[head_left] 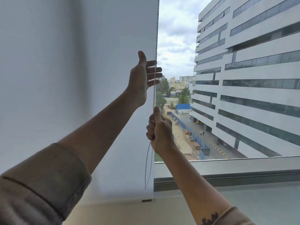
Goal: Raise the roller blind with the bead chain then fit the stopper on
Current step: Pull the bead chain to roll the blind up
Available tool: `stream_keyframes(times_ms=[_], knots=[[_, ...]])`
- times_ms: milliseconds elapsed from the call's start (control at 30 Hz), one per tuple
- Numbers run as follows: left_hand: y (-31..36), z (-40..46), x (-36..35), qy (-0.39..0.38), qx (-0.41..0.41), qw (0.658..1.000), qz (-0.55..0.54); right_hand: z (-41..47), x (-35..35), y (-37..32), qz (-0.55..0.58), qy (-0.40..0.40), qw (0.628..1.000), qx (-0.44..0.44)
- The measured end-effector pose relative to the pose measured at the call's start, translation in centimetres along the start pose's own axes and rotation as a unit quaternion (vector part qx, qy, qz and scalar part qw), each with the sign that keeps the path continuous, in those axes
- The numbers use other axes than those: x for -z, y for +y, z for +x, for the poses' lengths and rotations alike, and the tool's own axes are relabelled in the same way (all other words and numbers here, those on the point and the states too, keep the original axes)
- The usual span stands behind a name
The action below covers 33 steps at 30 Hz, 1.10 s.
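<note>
A white roller blind [81, 78] covers the left window pane, its bottom bar [113, 199] hanging just above the sill. A silver bead chain [157, 38] runs down the blind's right edge. My right hand [159, 132] is closed in a fist around the chain, thumb up, and the loose chain loop [148, 166] dangles below it. My left hand [142, 78] is higher up, fingers spread and reaching behind the chain, not gripping it. No stopper is visible.
The uncovered right pane shows a tall white building [251, 78] and a street far below. A grey window frame and sill [243, 174] run along the bottom right. A small dark clip [146, 200] sits at the blind's bottom bar end.
</note>
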<state>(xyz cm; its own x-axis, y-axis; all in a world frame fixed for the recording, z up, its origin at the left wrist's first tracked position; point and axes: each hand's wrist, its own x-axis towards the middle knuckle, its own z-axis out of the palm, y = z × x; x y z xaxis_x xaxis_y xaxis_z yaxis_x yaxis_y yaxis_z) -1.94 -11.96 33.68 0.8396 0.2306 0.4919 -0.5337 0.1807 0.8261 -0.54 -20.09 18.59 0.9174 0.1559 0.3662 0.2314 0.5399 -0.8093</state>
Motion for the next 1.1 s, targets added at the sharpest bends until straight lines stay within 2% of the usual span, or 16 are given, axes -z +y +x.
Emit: stream_keyframes(times_ms=[200,300,433,667,867,1100], knots=[[2.5,0.9,-2.0,-0.009,0.077,0.997,-0.029,-1.7,1.8,3.3,-0.006,-0.004,1.000,-0.021],[1.9,0.4,-2.3,0.041,0.118,0.991,-0.054,-2.5,2.6,4.4,-0.016,-0.011,0.999,-0.034],[-0.1,-0.6,-2.6,0.111,0.056,0.992,-0.019,-3.1,3.3,5.4,-0.045,-0.019,0.998,-0.041],[-1.8,-2.1,-2.7,0.108,-0.034,0.994,-0.002,-1.6,4.4,4.3,-0.127,-0.018,0.991,-0.043],[-4.2,-3.6,-2.5,0.115,-0.031,0.992,0.039,1.4,2.7,-0.7,-0.126,0.024,0.992,-0.006],[-7.9,-5.3,-2.2,0.129,-0.018,0.991,0.038,4.2,0.0,-6.6,-0.101,-0.001,0.994,0.035]])
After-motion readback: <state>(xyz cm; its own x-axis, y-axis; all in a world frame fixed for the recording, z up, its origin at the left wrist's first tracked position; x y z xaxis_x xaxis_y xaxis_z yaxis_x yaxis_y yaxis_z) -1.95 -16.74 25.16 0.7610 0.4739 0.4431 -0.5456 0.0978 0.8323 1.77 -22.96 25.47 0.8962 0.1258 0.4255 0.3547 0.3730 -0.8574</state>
